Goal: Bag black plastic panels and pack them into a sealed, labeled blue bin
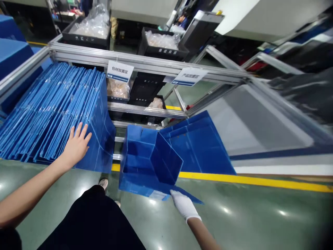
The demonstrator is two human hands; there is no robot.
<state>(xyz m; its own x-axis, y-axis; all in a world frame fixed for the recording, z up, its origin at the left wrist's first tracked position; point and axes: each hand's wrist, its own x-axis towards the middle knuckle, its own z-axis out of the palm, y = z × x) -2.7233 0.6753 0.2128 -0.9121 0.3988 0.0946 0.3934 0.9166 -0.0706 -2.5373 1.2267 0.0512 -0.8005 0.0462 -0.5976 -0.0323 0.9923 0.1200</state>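
Observation:
My left hand (77,144), bare, lies with fingers spread at the front right end of a row of folded blue plastic boxes (52,104) packed upright on the rack. Whether it presses on them I cannot tell. In the middle, a partly unfolded blue box (140,180) hangs in front of the rack, its inside facing up. My right hand (183,204), in a white glove, grips the near flap of this box at its lower right corner; the thumb and fingertips are partly hidden by the flap.
An aluminium frame (145,66) with two white signs (120,71) runs across the view. Behind it stand black crates (161,52) with clear plastic bags. Flat blue sheets (205,146) lean on the right. A yellow line (255,181) crosses the green floor. A person (182,21) is far behind.

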